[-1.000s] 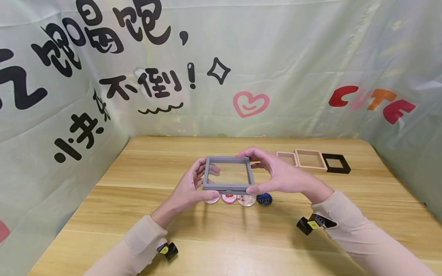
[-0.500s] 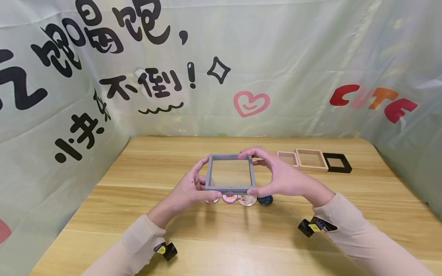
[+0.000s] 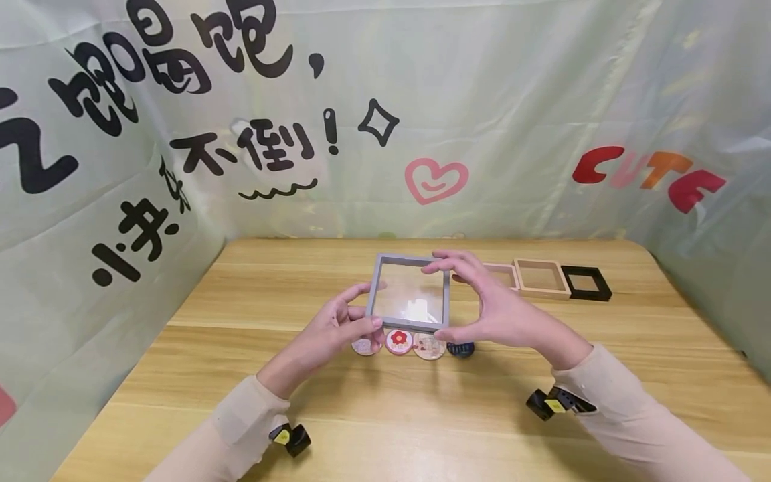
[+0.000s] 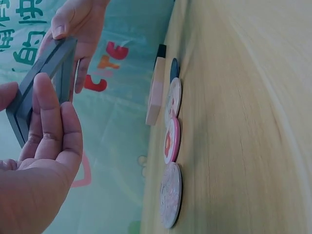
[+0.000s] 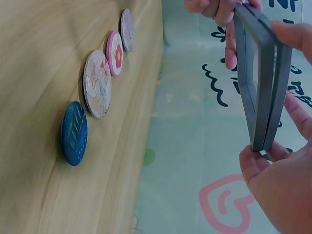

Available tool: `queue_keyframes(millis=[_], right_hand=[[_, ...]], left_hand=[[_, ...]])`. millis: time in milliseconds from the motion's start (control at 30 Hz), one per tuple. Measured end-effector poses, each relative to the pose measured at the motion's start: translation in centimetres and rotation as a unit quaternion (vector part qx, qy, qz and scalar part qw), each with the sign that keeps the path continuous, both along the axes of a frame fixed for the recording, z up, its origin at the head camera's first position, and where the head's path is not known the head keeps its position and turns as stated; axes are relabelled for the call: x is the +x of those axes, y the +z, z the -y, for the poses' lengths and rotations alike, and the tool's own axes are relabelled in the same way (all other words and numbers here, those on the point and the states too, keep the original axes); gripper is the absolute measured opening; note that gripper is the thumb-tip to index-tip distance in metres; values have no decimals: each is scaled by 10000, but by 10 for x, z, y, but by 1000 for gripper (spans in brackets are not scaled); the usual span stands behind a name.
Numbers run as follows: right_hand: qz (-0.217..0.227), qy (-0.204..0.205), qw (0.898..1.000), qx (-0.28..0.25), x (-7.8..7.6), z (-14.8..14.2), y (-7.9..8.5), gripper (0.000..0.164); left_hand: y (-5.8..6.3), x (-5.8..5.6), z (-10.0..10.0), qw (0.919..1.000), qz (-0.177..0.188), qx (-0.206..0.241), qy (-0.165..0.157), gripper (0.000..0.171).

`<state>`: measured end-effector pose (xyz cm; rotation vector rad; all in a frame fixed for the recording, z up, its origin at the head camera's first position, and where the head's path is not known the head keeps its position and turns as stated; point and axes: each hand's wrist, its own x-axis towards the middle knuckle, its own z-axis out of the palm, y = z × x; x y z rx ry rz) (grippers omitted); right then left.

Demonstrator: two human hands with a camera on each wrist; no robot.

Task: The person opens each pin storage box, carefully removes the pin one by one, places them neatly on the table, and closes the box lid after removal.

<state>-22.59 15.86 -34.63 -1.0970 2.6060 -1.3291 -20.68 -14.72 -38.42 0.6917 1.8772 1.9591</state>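
Note:
A grey square display frame [image 3: 409, 325] with a clear pane is held tilted above the table. My left hand [image 3: 334, 331] pinches its near left corner, thumb in front and fingers behind. Across from it, my right hand [image 3: 506, 311] spans the right side, thumb at the near corner and fingers over the far edge. A narrow seam runs along the edge of the grey frame [image 5: 266, 83] in the right wrist view, between two layers. Below lie several round badges: a pale one [image 4: 170, 195], a pink-rimmed one with a red flower [image 3: 399, 341], a cream one [image 5: 97, 84] and a dark blue one [image 5: 74, 134].
At the back right of the wooden table [image 3: 289, 268], a pink frame [image 3: 514, 278], a larger beige frame [image 3: 542, 292] and a black frame [image 3: 596, 294] lie in a row. A printed cloth [image 3: 512, 100] hangs behind the table and along its sides.
The grey frame has moved up and to the right in the head view and tilted, and its pane now catches a reflection. More of the badges shows beneath it. Both hands keep holding it.

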Motion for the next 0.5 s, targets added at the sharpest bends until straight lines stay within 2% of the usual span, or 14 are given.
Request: queue_keyframes(millis=[167,367,500], right_hand=[[453,-287,9983,-231,1,-2,-5,105],[1537,-445,9839,-793,4,-3,-12,109],[1712,-495,9798,-908,4,-4,-14,112]], left_hand=[[-2,0,-2,9998,-74,95,127,58],[-3,-1,-6,9992,47,-80,385,37],[-5,-2,-8,9986,81,-192,478,34]])
